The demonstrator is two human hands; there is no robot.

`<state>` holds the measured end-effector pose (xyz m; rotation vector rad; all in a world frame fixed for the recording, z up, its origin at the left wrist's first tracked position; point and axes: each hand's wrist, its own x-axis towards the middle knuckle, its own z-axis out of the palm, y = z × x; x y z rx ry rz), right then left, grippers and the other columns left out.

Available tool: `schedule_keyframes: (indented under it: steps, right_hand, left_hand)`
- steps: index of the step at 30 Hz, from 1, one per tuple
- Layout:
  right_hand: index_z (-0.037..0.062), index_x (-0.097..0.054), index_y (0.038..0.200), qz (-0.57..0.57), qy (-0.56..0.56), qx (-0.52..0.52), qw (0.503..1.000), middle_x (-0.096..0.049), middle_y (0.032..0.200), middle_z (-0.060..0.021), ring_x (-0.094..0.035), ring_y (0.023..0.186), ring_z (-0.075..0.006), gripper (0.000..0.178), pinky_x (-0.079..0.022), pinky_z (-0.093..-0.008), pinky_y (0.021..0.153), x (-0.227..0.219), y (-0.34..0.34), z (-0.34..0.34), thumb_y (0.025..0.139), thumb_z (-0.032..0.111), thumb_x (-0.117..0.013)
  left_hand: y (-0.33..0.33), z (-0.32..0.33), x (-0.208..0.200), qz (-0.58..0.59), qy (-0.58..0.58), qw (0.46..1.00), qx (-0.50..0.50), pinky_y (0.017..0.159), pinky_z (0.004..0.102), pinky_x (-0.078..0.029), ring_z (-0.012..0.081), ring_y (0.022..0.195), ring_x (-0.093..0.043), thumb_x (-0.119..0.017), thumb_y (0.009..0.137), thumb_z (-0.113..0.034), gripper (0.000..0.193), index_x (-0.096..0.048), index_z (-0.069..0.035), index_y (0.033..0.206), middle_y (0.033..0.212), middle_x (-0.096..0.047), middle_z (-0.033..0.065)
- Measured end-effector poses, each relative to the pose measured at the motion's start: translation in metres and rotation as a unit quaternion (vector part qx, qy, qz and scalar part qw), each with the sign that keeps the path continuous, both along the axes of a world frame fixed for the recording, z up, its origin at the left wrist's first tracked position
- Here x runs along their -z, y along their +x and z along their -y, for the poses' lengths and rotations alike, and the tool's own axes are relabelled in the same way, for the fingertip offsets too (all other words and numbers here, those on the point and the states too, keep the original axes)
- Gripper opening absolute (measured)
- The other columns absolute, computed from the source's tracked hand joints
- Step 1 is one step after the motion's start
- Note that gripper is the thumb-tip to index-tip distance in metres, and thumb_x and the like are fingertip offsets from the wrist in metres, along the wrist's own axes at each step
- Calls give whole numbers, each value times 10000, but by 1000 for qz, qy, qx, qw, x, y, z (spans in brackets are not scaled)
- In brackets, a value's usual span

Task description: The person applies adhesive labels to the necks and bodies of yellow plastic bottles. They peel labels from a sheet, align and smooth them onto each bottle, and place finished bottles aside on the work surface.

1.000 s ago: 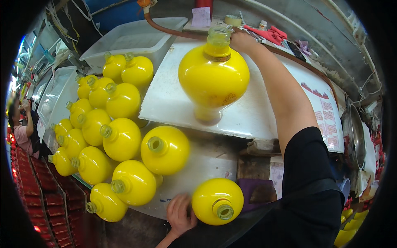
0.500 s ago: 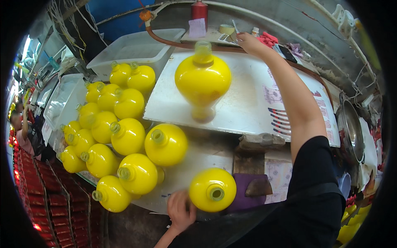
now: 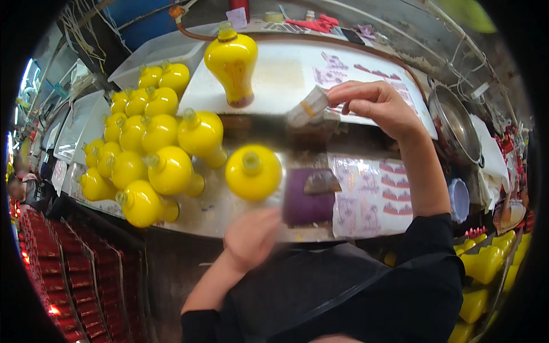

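While I cannot tell whether the blurred left hand [image 3: 254, 237] grips anything, the nearest vase [image 3: 253, 179] stands just beyond it, the right hand [image 3: 374, 106] pinches a pale slip [image 3: 307, 109], the vase cluster [image 3: 170, 170] leftward looks undone, and the brown-patched vase [image 3: 231, 62] beyond that slip seems begun.

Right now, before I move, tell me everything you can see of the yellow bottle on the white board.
The yellow bottle stands upright on the white board, left of centre and near its front edge. It looks like glass with a glossy, opaque yellow coat. The short neck is pale greenish, with no cap visible. Broad rounded shoulders taper to a narrow lower body and a small foot. A faint brownish patch shows on its front, too unclear to identify. Nothing but the board visibly touches it.
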<state>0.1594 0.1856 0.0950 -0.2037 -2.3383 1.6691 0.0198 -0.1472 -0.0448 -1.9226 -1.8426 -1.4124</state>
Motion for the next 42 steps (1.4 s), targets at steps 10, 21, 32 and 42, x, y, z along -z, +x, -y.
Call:
schedule_keyframes:
  steps: [10,21,32,42]
  right_hand:
    - [-6,-719,964,-10,-66,75,995,-692,974,-36,-636,863,-68,145,-519,-215,755,48,37,117,829,-37,-763]
    - [5,-658,1054,-3,-59,112,992,-691,900,-24,-650,816,-66,225,-531,-228,709,80,57,145,855,23,-762]
    - [38,-655,1027,-10,-173,105,979,-704,877,-18,-657,744,-55,187,-495,-211,567,87,68,155,882,77,-767]
    - [70,-482,1431,-25,-329,-60,942,-648,1287,-133,-674,776,-119,495,-551,-244,669,76,69,190,951,0,-585]
  left_hand:
    - [57,-50,-32,538,2,837,99,921,250,-500,108,1066,-626,-673,943,38,364,-577,-12,1290,1184,-659,57]
    - [63,-34,-19,606,-94,769,180,831,252,-517,85,927,-617,-554,1058,-142,398,-557,-13,1435,1006,-660,2]
    - [60,-27,-11,585,-131,788,141,781,246,-490,87,858,-600,-623,1032,-143,115,-628,-42,1087,983,-659,2]
    - [61,-25,-12,602,-104,755,239,747,259,-505,120,873,-615,-567,1034,-346,279,-581,-74,1097,1019,-626,28]
